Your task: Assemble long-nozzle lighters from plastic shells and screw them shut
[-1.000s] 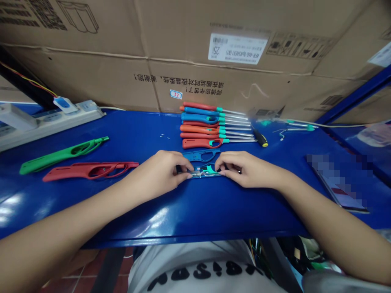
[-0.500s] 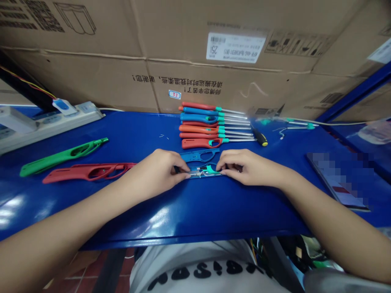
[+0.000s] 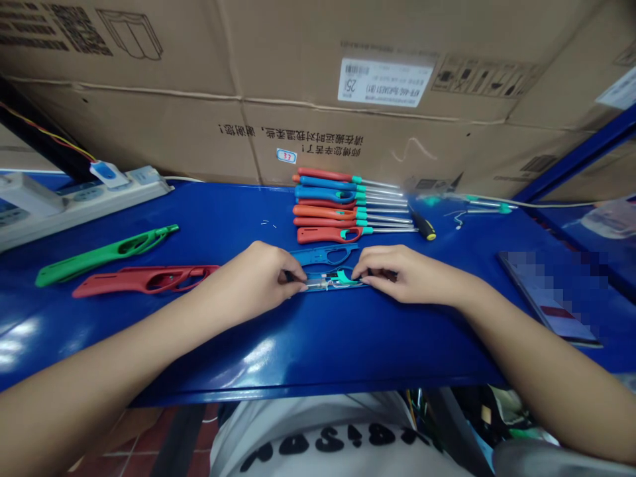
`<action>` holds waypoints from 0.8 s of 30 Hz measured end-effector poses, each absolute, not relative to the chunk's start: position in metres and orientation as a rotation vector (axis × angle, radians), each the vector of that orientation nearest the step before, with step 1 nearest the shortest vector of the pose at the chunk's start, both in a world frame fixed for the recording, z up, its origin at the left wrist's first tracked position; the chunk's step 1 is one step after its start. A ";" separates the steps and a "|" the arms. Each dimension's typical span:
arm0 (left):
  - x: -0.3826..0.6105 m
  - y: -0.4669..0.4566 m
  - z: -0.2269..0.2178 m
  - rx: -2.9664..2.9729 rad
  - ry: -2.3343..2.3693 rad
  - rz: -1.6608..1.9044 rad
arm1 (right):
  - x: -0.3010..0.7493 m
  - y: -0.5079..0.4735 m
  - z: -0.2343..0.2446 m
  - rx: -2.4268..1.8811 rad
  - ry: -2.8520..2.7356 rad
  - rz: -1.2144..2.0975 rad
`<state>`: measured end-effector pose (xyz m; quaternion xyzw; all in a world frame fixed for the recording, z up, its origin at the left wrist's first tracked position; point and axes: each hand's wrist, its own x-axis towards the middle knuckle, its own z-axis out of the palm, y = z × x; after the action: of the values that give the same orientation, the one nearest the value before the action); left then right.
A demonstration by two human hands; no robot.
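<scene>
An opened blue stick lighter (image 3: 328, 285) lies on the blue table in front of me, its inner parts showing. Inside its half shell are a clear tank, thin wires and a teal trigger (image 3: 344, 277). My left hand (image 3: 268, 273) pinches the left end of this lighter between thumb and fingers. At the opposite end, my right hand (image 3: 397, 273) is closed in a pinch; its fingertips hide what is between them. Just behind lies the other blue half shell (image 3: 320, 256), partly covered by my left hand.
Several assembled lighters (image 3: 325, 212) with metal tubes lie in a stack behind. A screwdriver (image 3: 423, 224) rests beside them. On the left are red shells (image 3: 139, 281), a green shell (image 3: 99, 260) and a power strip (image 3: 84, 204). A flat, dark-edged object (image 3: 546, 298) lies right; cardboard boxes (image 3: 163, 132) stand behind.
The view has shifted very slightly. Both hands keep their pinch at the two ends of the blue lighter, with almost no visible movement.
</scene>
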<state>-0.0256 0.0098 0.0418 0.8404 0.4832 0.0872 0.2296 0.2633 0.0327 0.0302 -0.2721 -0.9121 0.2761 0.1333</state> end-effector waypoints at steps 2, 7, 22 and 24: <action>-0.026 0.010 0.042 2.340 1.300 0.258 | 0.263 0.033 0.030 -0.781 -2.650 0.788; -0.025 0.011 0.047 2.289 1.310 0.256 | 0.261 0.038 0.025 -0.748 -2.549 0.560; -0.036 0.029 0.035 2.705 1.273 0.242 | 0.259 0.044 0.015 -0.800 -2.454 0.412; -0.035 0.027 0.037 2.687 1.290 0.219 | 0.258 0.040 0.021 -0.720 -2.472 0.543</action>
<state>-0.0349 0.0268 0.0373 0.8964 0.4304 0.0730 0.0762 0.2576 0.0402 0.0206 -0.2649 -0.9090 0.1995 0.2524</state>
